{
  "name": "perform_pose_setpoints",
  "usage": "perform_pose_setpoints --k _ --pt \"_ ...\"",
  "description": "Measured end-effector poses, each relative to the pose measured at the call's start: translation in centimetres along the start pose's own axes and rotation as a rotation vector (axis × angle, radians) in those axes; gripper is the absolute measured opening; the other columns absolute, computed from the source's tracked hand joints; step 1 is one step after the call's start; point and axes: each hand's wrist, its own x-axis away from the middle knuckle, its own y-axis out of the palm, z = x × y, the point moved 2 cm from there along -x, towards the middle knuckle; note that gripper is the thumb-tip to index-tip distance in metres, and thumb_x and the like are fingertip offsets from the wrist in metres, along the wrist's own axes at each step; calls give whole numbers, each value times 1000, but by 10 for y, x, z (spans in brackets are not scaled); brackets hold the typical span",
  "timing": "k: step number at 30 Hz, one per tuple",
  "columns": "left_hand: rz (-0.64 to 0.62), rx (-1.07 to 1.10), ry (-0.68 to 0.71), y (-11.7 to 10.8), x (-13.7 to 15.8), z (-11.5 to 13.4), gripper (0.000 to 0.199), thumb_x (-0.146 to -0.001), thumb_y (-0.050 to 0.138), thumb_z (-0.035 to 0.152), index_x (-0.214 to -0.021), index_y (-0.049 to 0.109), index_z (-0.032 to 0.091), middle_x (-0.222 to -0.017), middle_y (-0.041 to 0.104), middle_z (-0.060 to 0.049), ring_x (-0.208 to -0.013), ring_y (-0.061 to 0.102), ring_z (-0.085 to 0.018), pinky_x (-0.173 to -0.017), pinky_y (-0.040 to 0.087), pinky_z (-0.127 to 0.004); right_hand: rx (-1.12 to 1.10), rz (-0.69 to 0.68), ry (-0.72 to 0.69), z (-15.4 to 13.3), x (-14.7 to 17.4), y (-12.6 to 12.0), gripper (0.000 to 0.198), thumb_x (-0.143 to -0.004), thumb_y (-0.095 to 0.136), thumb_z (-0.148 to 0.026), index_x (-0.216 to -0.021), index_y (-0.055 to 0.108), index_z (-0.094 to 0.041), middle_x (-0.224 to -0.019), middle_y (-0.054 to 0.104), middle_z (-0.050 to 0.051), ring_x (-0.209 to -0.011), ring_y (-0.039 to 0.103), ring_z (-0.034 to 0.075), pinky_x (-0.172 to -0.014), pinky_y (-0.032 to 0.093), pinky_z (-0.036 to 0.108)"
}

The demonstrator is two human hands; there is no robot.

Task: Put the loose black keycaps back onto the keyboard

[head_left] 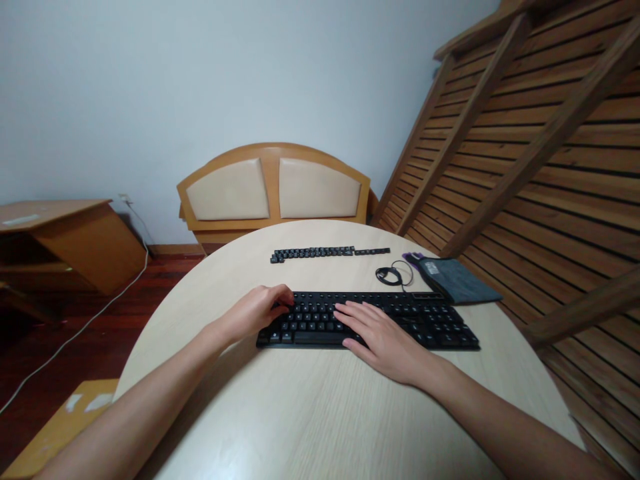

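The black keyboard [313,327] lies just below centre frame. The left hand [260,308] curls at its left end; whether it grips a key, I cannot tell. The right hand [383,337] spreads open over the keys, seemingly steadying. Handling single keys likely calls for a fine pinch. Keycaps [313,253] line up above.

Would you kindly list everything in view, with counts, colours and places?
Keyboard: 1, black, on the table
Loose keys: many, black, rows beyond the keyboard
Cable: 1, black, coiled beyond the keyboard
Pouch: 1, dark grey with purple, table's right side
Table: 1, pale wood, centre
Headboard: 1, brown with cream panels, behind the table
Slatted frame: 1, brown, right
Desk: 1, brown, left
Flat item: 1, white, on the desk
Cord: 1, white, left
Panel: 1, yellow, lower left
Floor: 1, dark red, left
Wall: 1, pale blue, back
Forearms: 2, bare, lower corners
Left hand: 1, bare, keyboard's left end
Right hand: 1, bare, over the keyboard's middle
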Motion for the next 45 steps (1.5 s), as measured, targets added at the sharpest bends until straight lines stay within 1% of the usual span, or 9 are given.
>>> perform_pose_setpoints --k 6,10,14,18,24,29,36,40,45 --pt "-6 -248 25 6 0 9 24 -87 47 16 -107 59 18 -98 73 -8 -85 69 -22 -73 50 -31 5 -8 3 -1 0 -1 49 -101 47 -42 -149 46 -27 -156 43 4 -143 39 25 -119 31 52" --pt "1 -299 50 11 0 12 24 -87 45 14 -108 58 17 -96 73 -8 -84 69 -22 -71 50 -30 -6 -7 4 0 0 -1 50 -101 49 -41 -149 45 -28 -156 44 4 -143 39 25 -119 31 52" --pt "3 -325 10 14 0 13 24 -88 44 13 -108 58 16 -94 73 -10 -83 70 -23 -69 50 -31 -11 0 -3 0 0 1 50 -101 49 -42 -149 46 -27 -156 43 5 -143 39 26 -119 31 52" --pt "28 -205 -52 13 -1 12 29 -86 48 13 -112 59 18 -100 75 -9 -90 72 -24 -75 53 -33 -13 7 -5 1 0 2 50 -101 49 -42 -149 45 -29 -156 43 4 -143 39 25 -120 31 52" --pt "38 103 -118 7 -3 -1 11 -83 61 26 -92 65 20 -93 76 -4 -87 72 -21 -76 53 -29 -12 22 -14 1 1 1 50 -101 49 -41 -149 45 -29 -156 44 5 -142 41 27 -119 32 53" --pt "33 347 -206 13 -8 -17 19 -81 66 36 -87 67 18 -88 76 -6 -83 70 -20 -73 51 -28 -5 12 -10 1 0 1 51 -101 49 -41 -150 44 -29 -156 44 5 -143 40 26 -119 32 53" --pt "85 386 -298 14 -14 -28 21 -71 75 32 -83 69 17 -85 74 -4 -80 67 -20 -73 50 -29 -15 12 -4 0 0 0 50 -101 50 -41 -149 44 -30 -156 44 4 -143 40 26 -119 31 53" --pt "74 395 -332 14 -14 -28 20 -69 76 34 -74 69 16 -74 71 -3 -71 63 -18 -66 48 -28 -3 9 -8 0 0 1 50 -101 49 -41 -149 45 -28 -156 44 4 -143 40 26 -119 32 53" --pt "52 408 -345 13 -15 -26 24 -67 79 37 -67 67 16 -71 70 -2 -68 62 -17 -64 46 -27 3 13 -7 0 0 2 49 -101 48 -41 -149 46 -28 -156 44 5 -142 41 26 -118 33 53"
